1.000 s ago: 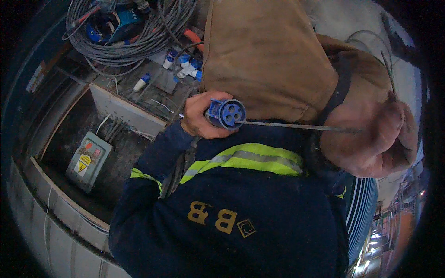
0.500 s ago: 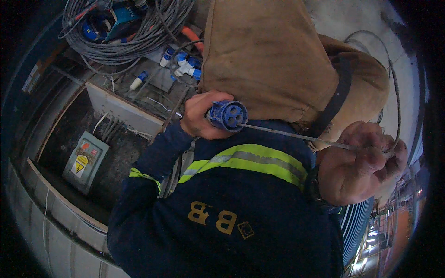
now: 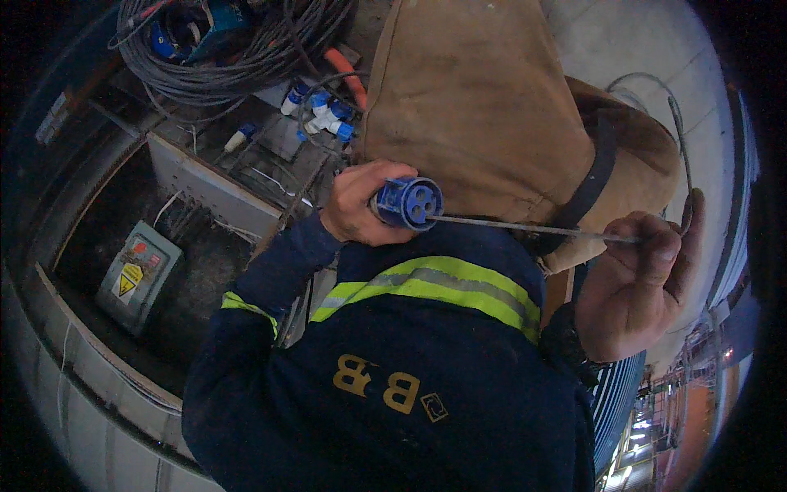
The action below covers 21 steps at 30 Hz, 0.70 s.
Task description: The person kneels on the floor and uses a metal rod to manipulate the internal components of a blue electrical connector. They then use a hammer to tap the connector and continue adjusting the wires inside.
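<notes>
Blue connector (image 3: 410, 203) clasped in left hand (image 3: 359, 202); right hand (image 3: 630, 291) pinches shaft (image 3: 525, 225); box (image 3: 161, 256) bears warning label (image 3: 126, 281).

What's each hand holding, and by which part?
Left hand: blue connector, by its body. Right hand: thin cable, pinched clear of the connector.

The socket (image 3: 408, 205) is scuffed blue plastic, the thin rod (image 3: 533, 225) looks like dull metal, and the trousers (image 3: 475, 102) and sweater (image 3: 484, 369) are matt cloth, the trousers' creased.
</notes>
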Each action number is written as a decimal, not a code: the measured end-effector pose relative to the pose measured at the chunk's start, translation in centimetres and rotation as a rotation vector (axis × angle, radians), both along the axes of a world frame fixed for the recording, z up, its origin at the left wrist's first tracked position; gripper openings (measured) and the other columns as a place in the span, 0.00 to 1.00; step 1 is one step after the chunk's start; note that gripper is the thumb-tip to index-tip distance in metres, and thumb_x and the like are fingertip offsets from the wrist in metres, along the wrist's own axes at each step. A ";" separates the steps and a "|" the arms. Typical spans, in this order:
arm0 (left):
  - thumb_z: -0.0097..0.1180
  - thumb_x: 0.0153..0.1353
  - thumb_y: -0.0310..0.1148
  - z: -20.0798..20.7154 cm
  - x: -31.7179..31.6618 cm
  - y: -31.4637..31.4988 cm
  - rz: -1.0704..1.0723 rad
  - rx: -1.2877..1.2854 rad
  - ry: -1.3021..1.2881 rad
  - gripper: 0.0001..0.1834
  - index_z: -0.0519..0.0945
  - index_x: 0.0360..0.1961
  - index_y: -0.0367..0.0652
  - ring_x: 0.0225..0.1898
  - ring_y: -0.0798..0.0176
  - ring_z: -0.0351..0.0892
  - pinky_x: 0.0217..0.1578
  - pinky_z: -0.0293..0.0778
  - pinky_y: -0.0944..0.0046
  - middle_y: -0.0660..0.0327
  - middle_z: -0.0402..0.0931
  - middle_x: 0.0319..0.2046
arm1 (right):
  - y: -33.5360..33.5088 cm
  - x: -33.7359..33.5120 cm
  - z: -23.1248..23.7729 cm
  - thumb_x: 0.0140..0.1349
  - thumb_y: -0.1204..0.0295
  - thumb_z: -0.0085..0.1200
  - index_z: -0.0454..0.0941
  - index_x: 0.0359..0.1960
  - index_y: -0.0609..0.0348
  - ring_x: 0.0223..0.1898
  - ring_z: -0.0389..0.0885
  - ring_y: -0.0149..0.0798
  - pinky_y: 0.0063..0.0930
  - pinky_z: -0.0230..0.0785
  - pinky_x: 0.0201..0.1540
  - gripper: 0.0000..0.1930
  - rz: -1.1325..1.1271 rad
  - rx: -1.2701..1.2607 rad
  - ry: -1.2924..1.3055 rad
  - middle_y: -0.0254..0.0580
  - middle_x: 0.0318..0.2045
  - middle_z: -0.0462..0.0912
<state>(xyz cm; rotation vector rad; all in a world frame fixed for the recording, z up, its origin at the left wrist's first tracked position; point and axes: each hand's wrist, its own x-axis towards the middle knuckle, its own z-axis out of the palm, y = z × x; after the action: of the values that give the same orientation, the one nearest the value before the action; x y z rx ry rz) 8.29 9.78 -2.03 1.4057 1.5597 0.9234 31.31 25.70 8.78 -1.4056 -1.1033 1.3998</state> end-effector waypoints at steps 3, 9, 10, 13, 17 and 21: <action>0.77 0.33 0.35 -0.2 0.1 0.0 0.007 0.010 -0.009 0.31 0.79 0.41 0.39 0.34 0.52 0.85 0.35 0.80 0.60 0.54 0.82 0.34 | 0.1 0.4 0.0 0.69 0.68 0.52 0.59 0.67 0.70 0.33 0.80 0.37 0.27 0.73 0.36 0.30 0.003 0.010 -0.008 0.47 0.38 0.79; 0.77 0.34 0.35 -0.8 -0.2 -0.2 -0.024 0.016 -0.048 0.32 0.78 0.43 0.38 0.35 0.52 0.85 0.36 0.80 0.59 0.53 0.82 0.36 | 0.8 1.4 -0.7 0.67 0.70 0.55 0.64 0.65 0.67 0.35 0.79 0.39 0.31 0.74 0.35 0.27 0.135 0.084 0.095 0.43 0.43 0.75; 0.77 0.34 0.36 -1.0 -0.3 -0.1 -0.045 0.017 -0.073 0.32 0.78 0.43 0.38 0.35 0.52 0.85 0.37 0.80 0.59 0.52 0.82 0.36 | 1.0 1.9 -0.8 0.66 0.70 0.55 0.65 0.65 0.66 0.35 0.78 0.39 0.31 0.74 0.35 0.27 0.167 0.105 0.112 0.42 0.43 0.75; 0.78 0.35 0.36 -0.6 -0.1 -0.5 -0.012 -0.023 -0.040 0.32 0.78 0.44 0.38 0.36 0.53 0.85 0.38 0.80 0.59 0.52 0.82 0.37 | 2.1 4.1 -2.5 0.63 0.71 0.59 0.71 0.61 0.61 0.36 0.77 0.39 0.32 0.72 0.37 0.24 0.333 0.169 0.254 0.43 0.42 0.76; 0.78 0.36 0.35 -0.5 0.1 -0.1 -0.005 0.017 -0.042 0.31 0.78 0.43 0.38 0.36 0.53 0.85 0.38 0.80 0.60 0.54 0.81 0.36 | 3.7 5.4 -0.2 0.59 0.74 0.62 0.77 0.55 0.59 0.39 0.76 0.39 0.31 0.70 0.42 0.20 0.522 0.252 0.045 0.42 0.38 0.77; 0.78 0.36 0.35 -0.3 0.1 0.3 -0.012 0.020 -0.062 0.31 0.78 0.43 0.38 0.36 0.53 0.85 0.38 0.80 0.60 0.54 0.81 0.36 | 4.7 5.0 3.8 0.52 0.78 0.66 0.80 0.48 0.64 0.36 0.78 0.39 0.29 0.73 0.39 0.19 0.618 0.241 -0.467 0.44 0.32 0.80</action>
<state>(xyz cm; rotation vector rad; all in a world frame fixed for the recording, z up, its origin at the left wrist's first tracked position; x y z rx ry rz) 8.42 10.04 -2.36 1.3864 1.4978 0.9692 36.28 30.40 12.60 -1.2984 -2.0710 1.2995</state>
